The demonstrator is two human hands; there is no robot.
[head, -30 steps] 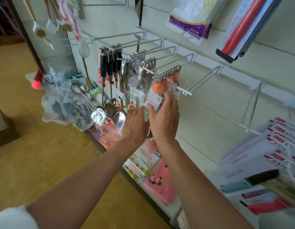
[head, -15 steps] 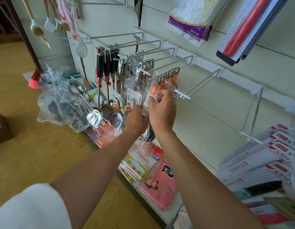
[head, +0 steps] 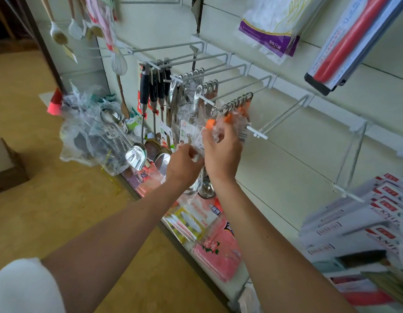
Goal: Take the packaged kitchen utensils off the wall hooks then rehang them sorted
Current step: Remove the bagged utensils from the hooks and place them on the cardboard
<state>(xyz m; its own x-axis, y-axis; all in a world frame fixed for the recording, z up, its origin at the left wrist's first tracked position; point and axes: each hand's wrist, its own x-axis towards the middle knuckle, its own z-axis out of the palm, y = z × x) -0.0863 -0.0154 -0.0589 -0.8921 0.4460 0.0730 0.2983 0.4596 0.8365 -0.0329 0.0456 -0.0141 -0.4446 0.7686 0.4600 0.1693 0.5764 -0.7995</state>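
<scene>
Both hands were on it! The front orange-handled utensil pack (head: 213,127) hung long-axis down at the outer end of its wall hook (head: 223,107). The right hand (head: 220,152) pinched its wrapper just beneath the handle, while the left hand (head: 184,163) gripped the lower label. The hook's free tip lay on the person's side.

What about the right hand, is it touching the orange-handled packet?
Touching. The head view shows the right hand pinching the orange-handled packet.

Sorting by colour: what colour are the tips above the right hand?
Orange tips on the packet, head view.
</scene>
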